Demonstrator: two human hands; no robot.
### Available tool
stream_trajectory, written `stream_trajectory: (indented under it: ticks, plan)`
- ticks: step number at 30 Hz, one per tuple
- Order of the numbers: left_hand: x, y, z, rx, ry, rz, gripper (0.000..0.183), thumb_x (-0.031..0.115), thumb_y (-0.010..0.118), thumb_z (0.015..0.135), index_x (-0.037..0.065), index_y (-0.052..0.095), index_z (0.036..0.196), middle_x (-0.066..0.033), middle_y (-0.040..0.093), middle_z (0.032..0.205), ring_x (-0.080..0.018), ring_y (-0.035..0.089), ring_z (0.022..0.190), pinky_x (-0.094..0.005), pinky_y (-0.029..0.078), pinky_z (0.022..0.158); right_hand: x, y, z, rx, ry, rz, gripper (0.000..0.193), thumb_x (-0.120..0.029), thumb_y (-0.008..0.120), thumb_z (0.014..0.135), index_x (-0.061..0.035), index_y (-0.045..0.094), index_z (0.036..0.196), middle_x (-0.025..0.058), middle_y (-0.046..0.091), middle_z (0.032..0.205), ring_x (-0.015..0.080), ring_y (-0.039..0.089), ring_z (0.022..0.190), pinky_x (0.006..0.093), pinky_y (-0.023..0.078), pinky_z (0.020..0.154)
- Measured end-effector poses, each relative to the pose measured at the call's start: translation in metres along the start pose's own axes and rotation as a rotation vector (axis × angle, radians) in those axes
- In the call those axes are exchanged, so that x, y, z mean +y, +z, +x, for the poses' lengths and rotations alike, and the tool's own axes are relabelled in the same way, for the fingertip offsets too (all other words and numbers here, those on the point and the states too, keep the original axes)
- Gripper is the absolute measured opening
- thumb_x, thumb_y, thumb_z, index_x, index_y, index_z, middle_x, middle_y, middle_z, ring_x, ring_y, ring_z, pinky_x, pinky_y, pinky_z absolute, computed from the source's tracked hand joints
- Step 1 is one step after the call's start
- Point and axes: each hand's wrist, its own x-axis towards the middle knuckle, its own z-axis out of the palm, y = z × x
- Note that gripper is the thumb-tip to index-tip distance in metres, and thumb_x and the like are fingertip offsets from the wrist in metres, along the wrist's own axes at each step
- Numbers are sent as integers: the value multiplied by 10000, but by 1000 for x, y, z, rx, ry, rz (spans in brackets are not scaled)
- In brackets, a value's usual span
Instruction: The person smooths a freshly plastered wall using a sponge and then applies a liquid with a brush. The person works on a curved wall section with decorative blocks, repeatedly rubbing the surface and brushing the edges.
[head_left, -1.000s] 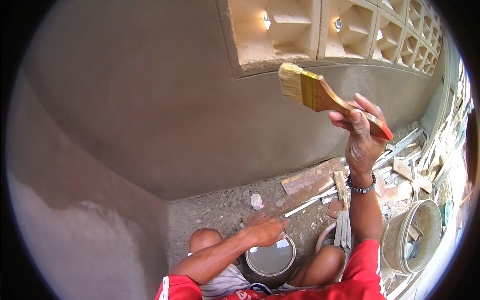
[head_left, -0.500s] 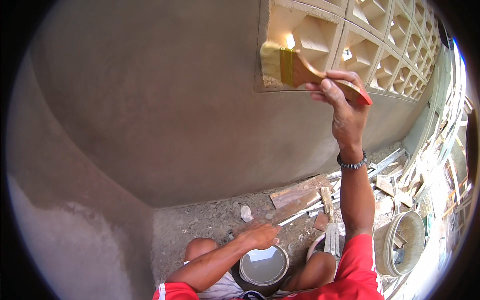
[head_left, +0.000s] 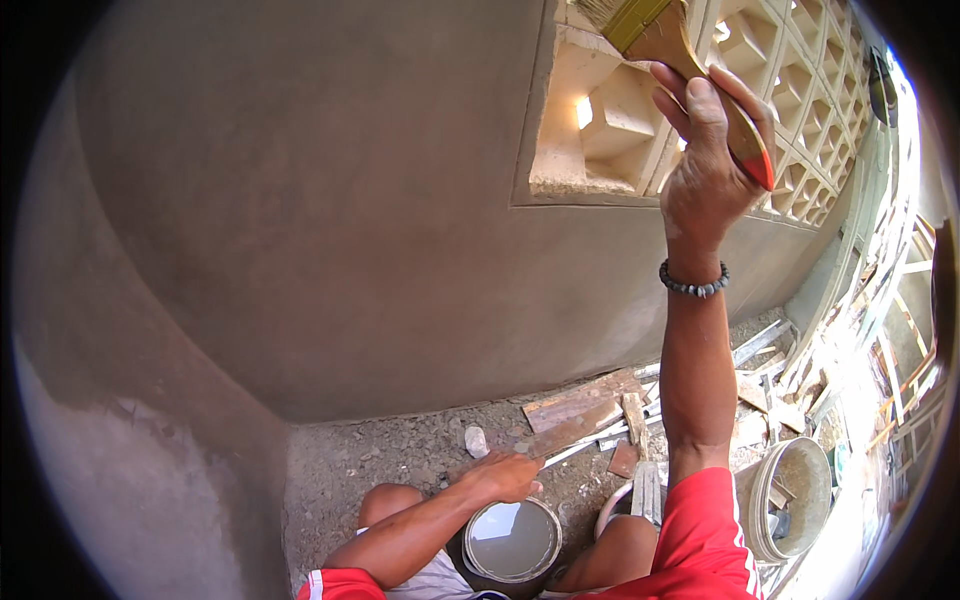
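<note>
nearest us, our left hand point(head_left: 500, 474) rests spread on the rim of the paint can point(head_left: 512, 540) between our knees, gripping nothing. farther up, our right hand point(head_left: 706, 150) clenches the brush point(head_left: 680, 60), its bristles raised against the vent blocks point(head_left: 610, 120).

wall point(head_left: 330, 220): bare, open reach from 9 to 12 o'clock
vent blocks point(head_left: 610, 130): recessed at 1 o'clock
planks point(head_left: 580, 410): clutter at 5 o'clock

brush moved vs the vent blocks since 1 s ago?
Yes. The brush in the right hand has gone up, from below the vent blocks to across their upper part.
</note>
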Motion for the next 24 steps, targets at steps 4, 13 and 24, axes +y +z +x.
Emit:
stream_trajectory:
  ticks: [4, 13, 24]
  plan:
    - [0, 2, 3, 11, 20, -6, 498, 309, 584, 937, 2, 500, 1320, -249, 635, 1157, -408, 599, 1119, -517, 467, 936, 16, 4, -8, -26, -20, -21, 122, 18, 603, 933, 64, 597, 1046, 155, 661, 1011, 285, 728, 897, 320, 628, 752]
    - [-2, 0, -6, 23, 21, -9, 475, 316, 599, 926, 10, 524, 1281, -242, 630, 1164, -409, 601, 1111, -514, 472, 932, -4, -48, -103, -300, 152, -267, 126, 46, 601, 912, 63, 596, 1037, 135, 636, 958, 252, 716, 882, 325, 623, 766]
    - [-4, 3, 1, 28, 10, -3, 501, 317, 590, 938, 8, 499, 1322, -254, 639, 1140, -415, 609, 1095, -514, 474, 935, 8, -17, -66, -190, 53, -178, 123, 56, 602, 914, 65, 594, 1037, 138, 638, 1016, 246, 723, 870, 295, 605, 749]
